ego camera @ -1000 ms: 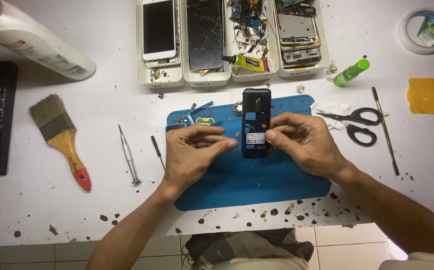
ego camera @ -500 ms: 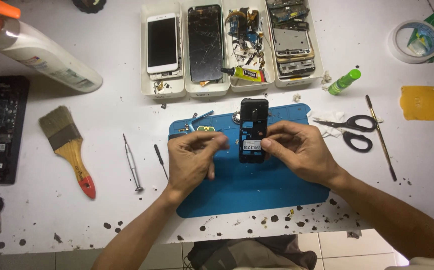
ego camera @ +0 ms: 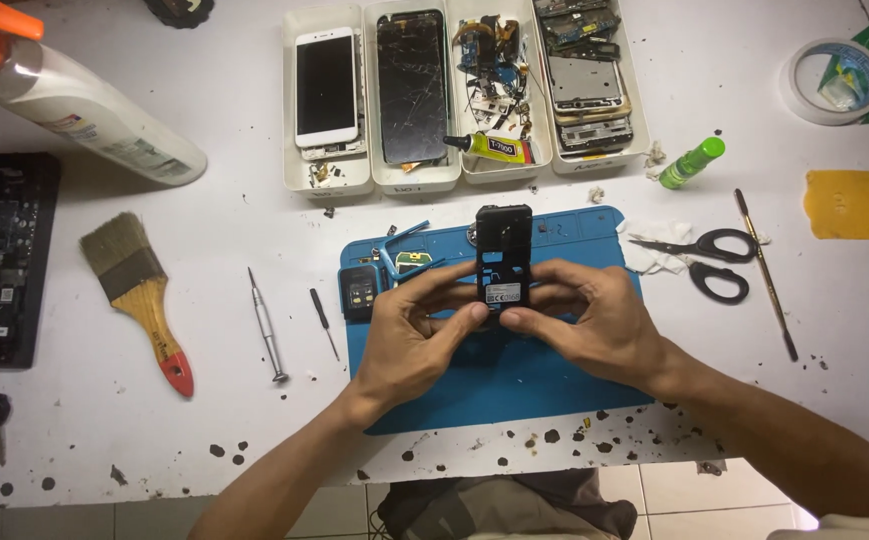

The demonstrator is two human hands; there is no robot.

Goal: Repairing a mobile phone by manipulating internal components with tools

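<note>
over the blue mat [ego camera: 514, 380], left hand [ego camera: 409, 340] and right hand [ego camera: 594, 325] both grip the black phone frame [ego camera: 502, 258]; better press evenly with both thumbs.

At 12 o'clock we note 4 white trays [ego camera: 332, 180] holding a white phone [ego camera: 325, 87], a cracked screen [ego camera: 412, 86], loose parts and a glue tube [ego camera: 489, 148]. At 9 o'clock lie a paintbrush [ego camera: 139, 295] and 2 screwdrivers [ego camera: 265, 322]. At 10 o'clock we see a spray bottle [ego camera: 74, 105]; at 3 o'clock, scissors [ego camera: 699, 256]; at 2 o'clock, a tape roll [ego camera: 822, 80].
</note>
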